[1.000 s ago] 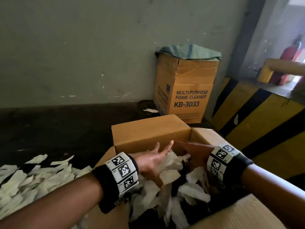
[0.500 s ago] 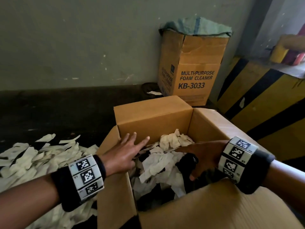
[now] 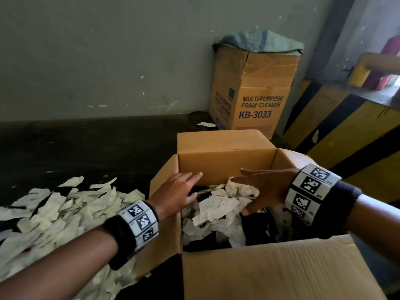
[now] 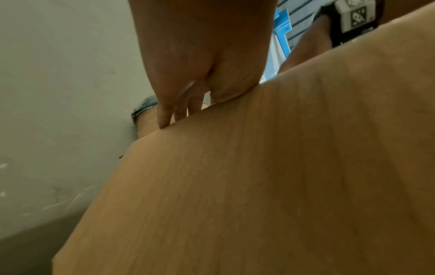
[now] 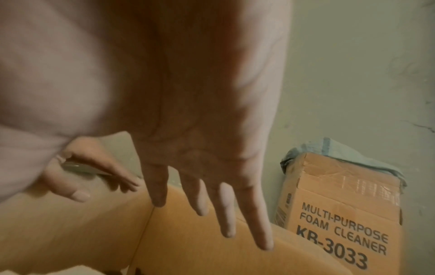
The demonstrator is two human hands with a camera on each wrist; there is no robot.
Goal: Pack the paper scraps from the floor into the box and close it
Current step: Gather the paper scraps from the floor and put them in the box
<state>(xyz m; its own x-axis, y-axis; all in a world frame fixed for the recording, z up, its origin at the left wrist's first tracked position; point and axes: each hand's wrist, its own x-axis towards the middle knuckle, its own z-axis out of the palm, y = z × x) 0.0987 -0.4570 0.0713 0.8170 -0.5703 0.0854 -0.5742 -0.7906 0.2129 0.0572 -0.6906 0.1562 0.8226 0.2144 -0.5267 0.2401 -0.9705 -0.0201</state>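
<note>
An open brown cardboard box (image 3: pixel 225 161) stands on the dark floor, its flaps spread, with pale paper scraps (image 3: pixel 218 207) lying inside. A heap of more scraps (image 3: pixel 54 211) covers the floor left of it. My left hand (image 3: pixel 179 192) reaches over the box's left flap (image 4: pixel 259 186) with straight fingers and holds nothing. My right hand (image 3: pixel 263 187) hovers inside the box above the scraps, its fingers (image 5: pixel 226 208) spread and empty.
A taller box printed "Multi-purpose foam cleaner" (image 3: pixel 255 92) with a green cloth on top stands against the grey wall behind. A yellow-and-black striped barrier (image 3: pixel 350 135) runs along the right. One stray scrap (image 3: pixel 206 124) lies by the tall box.
Both hands have risen out of the scraps in the box. The left hand has drawn back to the left flap; the right hand has lifted and flattened above the scraps.
</note>
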